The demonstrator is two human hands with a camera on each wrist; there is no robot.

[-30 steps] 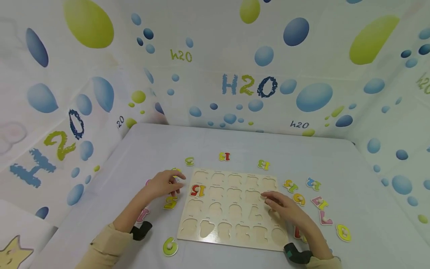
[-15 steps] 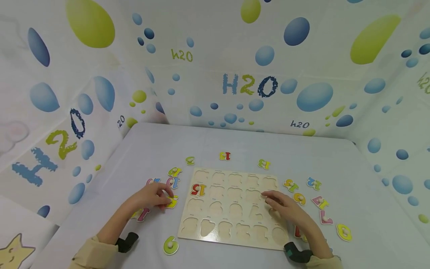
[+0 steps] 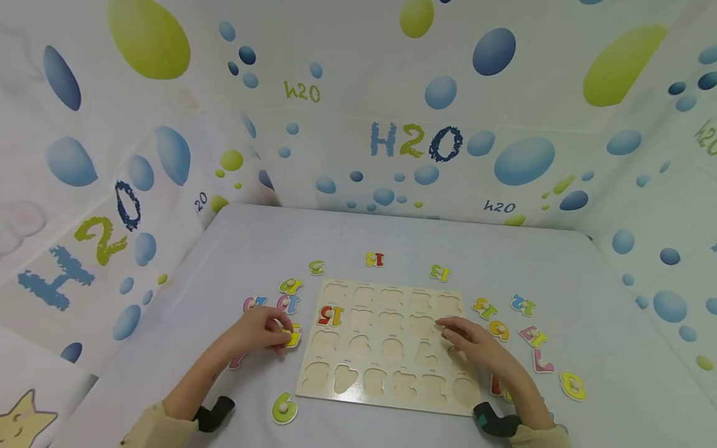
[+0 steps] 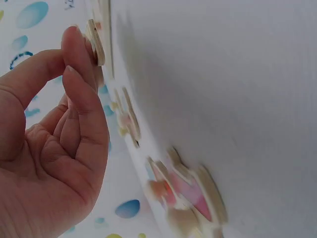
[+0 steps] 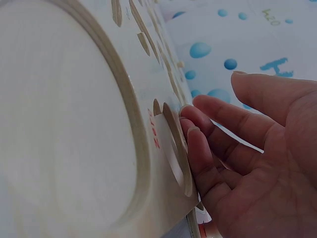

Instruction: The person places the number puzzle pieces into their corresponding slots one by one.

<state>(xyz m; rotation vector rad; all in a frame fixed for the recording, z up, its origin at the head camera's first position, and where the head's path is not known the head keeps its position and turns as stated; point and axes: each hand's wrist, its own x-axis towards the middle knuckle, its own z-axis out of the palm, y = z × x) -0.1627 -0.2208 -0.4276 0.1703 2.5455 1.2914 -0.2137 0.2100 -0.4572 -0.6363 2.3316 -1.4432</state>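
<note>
In the head view my left hand (image 3: 259, 330) is just left of the wooden puzzle board (image 3: 344, 350). Its thumb and fingertips pinch a yellow number puzzle piece (image 3: 294, 337). Seen from the left wrist, this piece (image 4: 95, 42) is tilted at the fingertips, and its printed face is mostly hidden. A red and orange 15 piece (image 3: 330, 316) lies at the board's upper left; many other recesses show bare wood. My right hand (image 3: 475, 343) rests over the board's right edge with relaxed fingers and nothing in them, as the right wrist view also shows.
Number pieces with knobs lie around the board: a green 9 or 6 (image 3: 284, 409) in front, a red and yellow 18 (image 3: 374, 259) behind, a blue and pink piece (image 3: 288, 304) at left, a yellow 0 (image 3: 573, 386) at right. A patterned curtain (image 3: 336, 93) stands behind the table.
My left hand has drawn back from the board's upper left edge to the yellow piece and now pinches it. The right hand has stayed in place.
</note>
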